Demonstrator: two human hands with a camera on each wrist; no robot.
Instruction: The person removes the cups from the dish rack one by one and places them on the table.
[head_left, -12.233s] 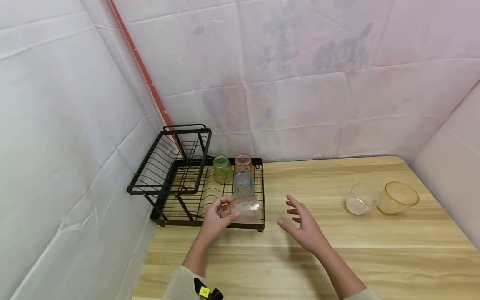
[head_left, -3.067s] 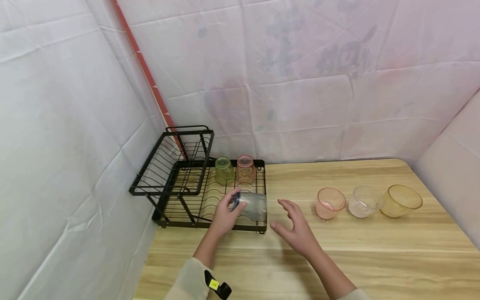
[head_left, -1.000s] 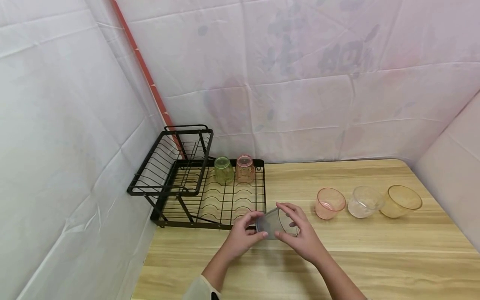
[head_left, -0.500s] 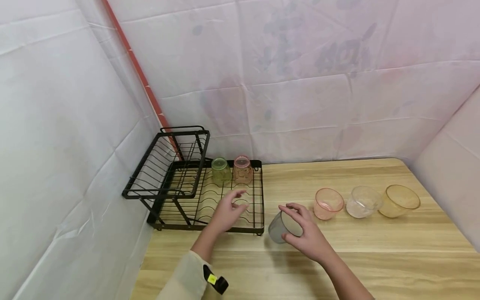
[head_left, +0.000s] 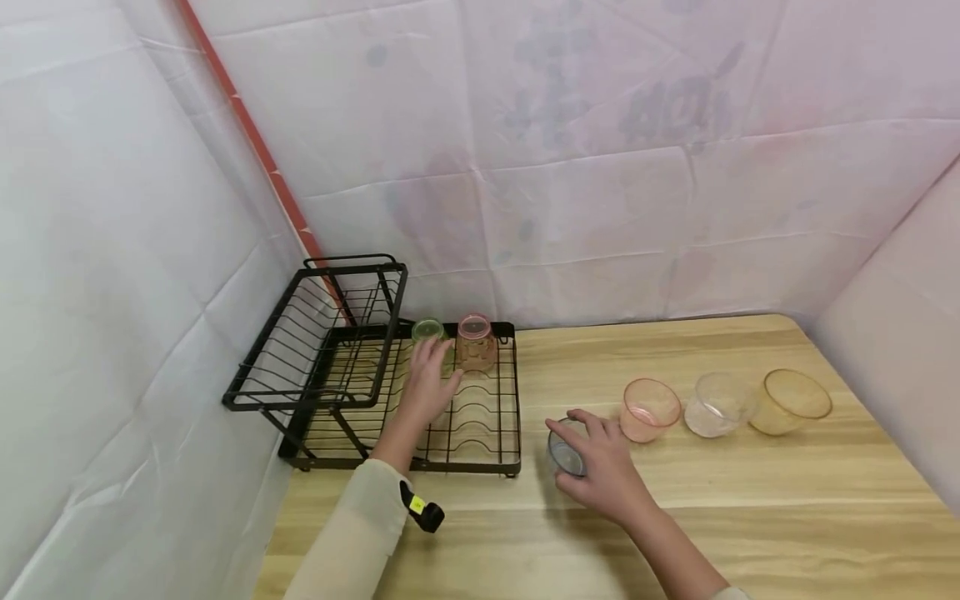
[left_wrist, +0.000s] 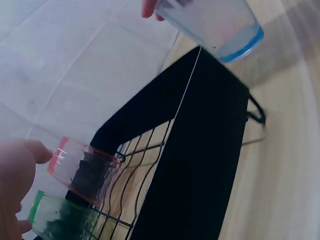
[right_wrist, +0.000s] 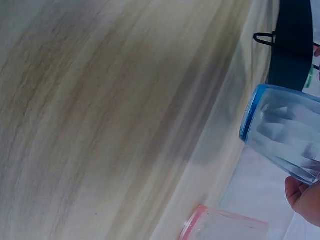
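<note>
My right hand point(head_left: 603, 467) grips the blue-tinted drinking glass point(head_left: 567, 454) near its rim, mouth up, just right of the rack; its blue base shows in the right wrist view, where the glass point(right_wrist: 285, 132) is tilted. My left hand point(head_left: 423, 390) reaches over the black dish rack point(head_left: 480, 468) to the upside-down green glass point(head_left: 428, 327), its fingers overlapping that glass. Beside it stands a pink glass point(head_left: 476, 348), also upside down. In the left wrist view, my thumb lies at the pink glass point(left_wrist: 85, 167), with my fingers by the green glass point(left_wrist: 62, 220).
On the wooden table to the right, pink point(head_left: 649, 410), clear point(head_left: 716, 407) and yellow point(head_left: 789, 404) glasses stand upright in a row. The rack's raised upper tier point(head_left: 228, 398) is at the left. White sheeting point(head_left: 570, 242) hangs behind the table.
The blue glass came out of the rack in my left hand and passed to my right, which has lowered it. My left hand moved back to the green glass. Earlier, the pink glass joined the row.
</note>
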